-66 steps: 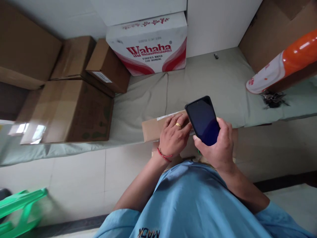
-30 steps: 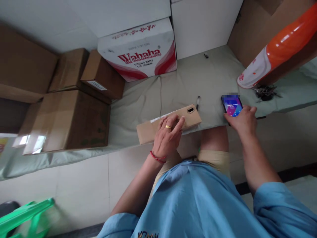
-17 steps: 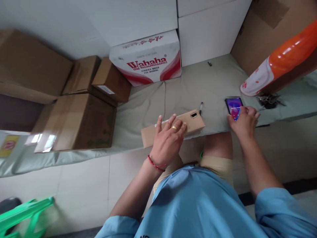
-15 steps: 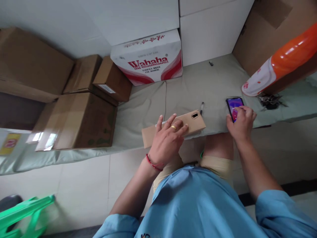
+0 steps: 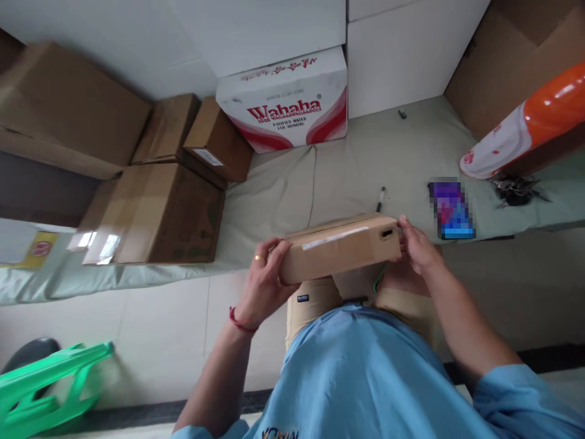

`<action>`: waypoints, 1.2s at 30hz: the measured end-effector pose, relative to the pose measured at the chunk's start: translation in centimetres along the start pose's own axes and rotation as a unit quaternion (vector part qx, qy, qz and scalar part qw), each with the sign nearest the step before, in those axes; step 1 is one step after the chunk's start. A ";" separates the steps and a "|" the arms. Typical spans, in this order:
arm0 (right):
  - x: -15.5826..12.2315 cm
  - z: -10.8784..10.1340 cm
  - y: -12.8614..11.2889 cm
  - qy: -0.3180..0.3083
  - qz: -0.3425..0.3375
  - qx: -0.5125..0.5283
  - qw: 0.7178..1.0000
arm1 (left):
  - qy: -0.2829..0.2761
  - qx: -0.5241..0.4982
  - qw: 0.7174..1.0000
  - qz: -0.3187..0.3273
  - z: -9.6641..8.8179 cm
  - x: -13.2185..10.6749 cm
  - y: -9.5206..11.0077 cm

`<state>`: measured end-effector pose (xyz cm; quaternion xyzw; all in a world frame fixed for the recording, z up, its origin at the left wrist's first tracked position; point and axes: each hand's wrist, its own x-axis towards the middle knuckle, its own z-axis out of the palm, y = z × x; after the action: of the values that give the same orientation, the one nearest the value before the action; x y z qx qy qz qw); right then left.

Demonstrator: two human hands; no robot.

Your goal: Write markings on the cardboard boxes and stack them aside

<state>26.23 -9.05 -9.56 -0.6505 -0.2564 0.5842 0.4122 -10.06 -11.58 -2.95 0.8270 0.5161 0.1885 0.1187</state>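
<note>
A long, narrow cardboard box (image 5: pixel 338 253) is held between both hands at the table's front edge, tilted so a broad side with a pale label strip faces me. My left hand (image 5: pixel 267 271) grips its left end, thumb below and fingers over the top. At the opposite end, beside a dark oval hole, my right hand (image 5: pixel 417 244) has its fingers against the box; some of them are hidden behind it. A phone (image 5: pixel 452 210), its screen lit but pixelated, lies right of that hand. Behind the box is a pen (image 5: pixel 381 198).
Several cardboard boxes (image 5: pixel 150 213) are stacked on the left. A white and red Wahaha carton (image 5: pixel 283 100) stands against the wall. On the right are an orange and white cylinder (image 5: pixel 521 128) and keys (image 5: pixel 516 190). A green plastic stool (image 5: pixel 59 384) stands on the floor, lower left.
My right hand has left the phone and taken the box's right end. My left hand has slid from its top to the left end. The box has tilted and come nearer me.
</note>
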 end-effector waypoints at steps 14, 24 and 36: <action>-1.8 -1.3 -4.5 -0.192 -0.044 -0.027 0.980 | 0.174 -0.148 0.972 0.059 1.3 -5.2 2.9; 0.5 4.8 -4.5 -0.259 -0.280 -0.148 0.912 | 0.125 -0.442 0.816 -0.350 -0.3 -7.2 0.8; 5.5 3.5 3.2 0.104 -0.490 -0.319 0.804 | 0.454 -0.011 0.797 -0.398 2.6 -0.9 -7.6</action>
<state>23.36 -5.36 -15.15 -0.5901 -0.6685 0.1180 0.4369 -15.47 -9.07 -8.43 0.3675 0.7924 0.4837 -0.0556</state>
